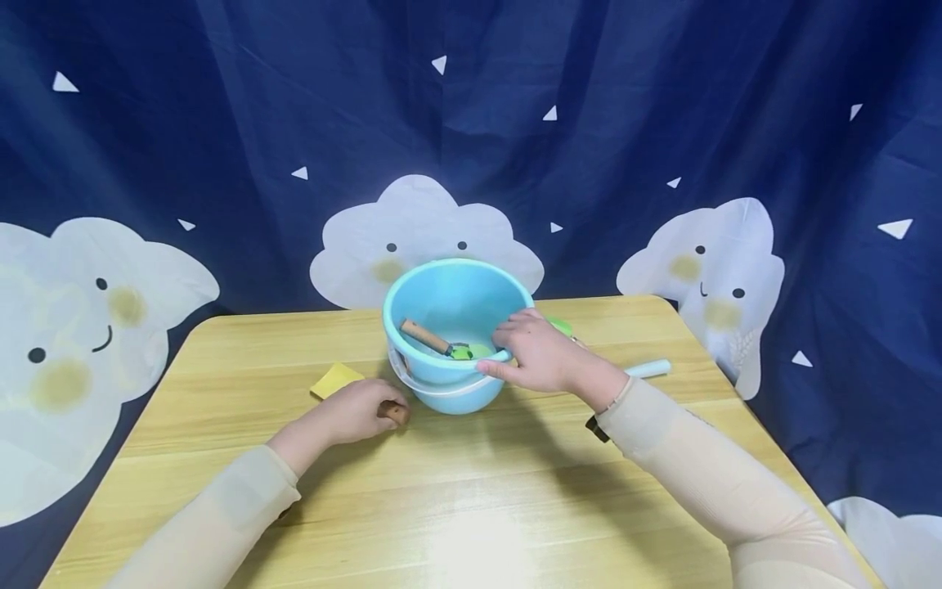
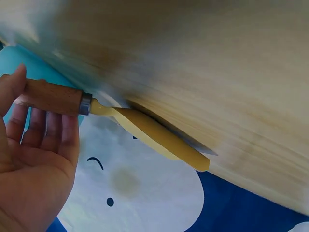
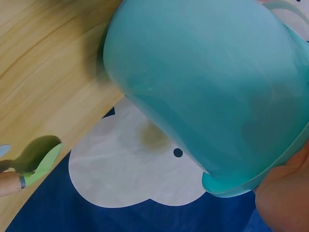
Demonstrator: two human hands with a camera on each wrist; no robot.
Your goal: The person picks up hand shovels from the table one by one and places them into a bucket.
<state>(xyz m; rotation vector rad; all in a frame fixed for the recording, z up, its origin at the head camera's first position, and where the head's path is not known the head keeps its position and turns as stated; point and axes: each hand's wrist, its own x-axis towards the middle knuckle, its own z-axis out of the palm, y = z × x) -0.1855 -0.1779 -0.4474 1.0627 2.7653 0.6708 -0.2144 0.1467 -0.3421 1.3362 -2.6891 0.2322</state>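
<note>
A light blue bucket [image 1: 458, 401] stands upright on the table. My right hand [image 1: 540, 352] grips its near right rim, fingers over the edge and thumb outside. Inside lies a small tool with a wooden handle [image 1: 424, 335] and a green end, partly hidden by the bucket wall. Left of the bucket, my left hand [image 1: 361, 411] holds a yellow trowel [image 2: 154, 133] by its brown wooden handle [image 2: 53, 96], between thumb and fingers. Its yellow blade points left in the head view, close over the tabletop; whether it touches the wood, I cannot tell.
Behind the bucket's right side lies a green tool [image 3: 46, 164] with a wooden handle. A pale blue handle [image 1: 649, 369] sticks out beyond my right wrist. The wooden table [image 1: 471, 483] ends at a dark blue curtain [image 1: 500, 123] with cloud faces.
</note>
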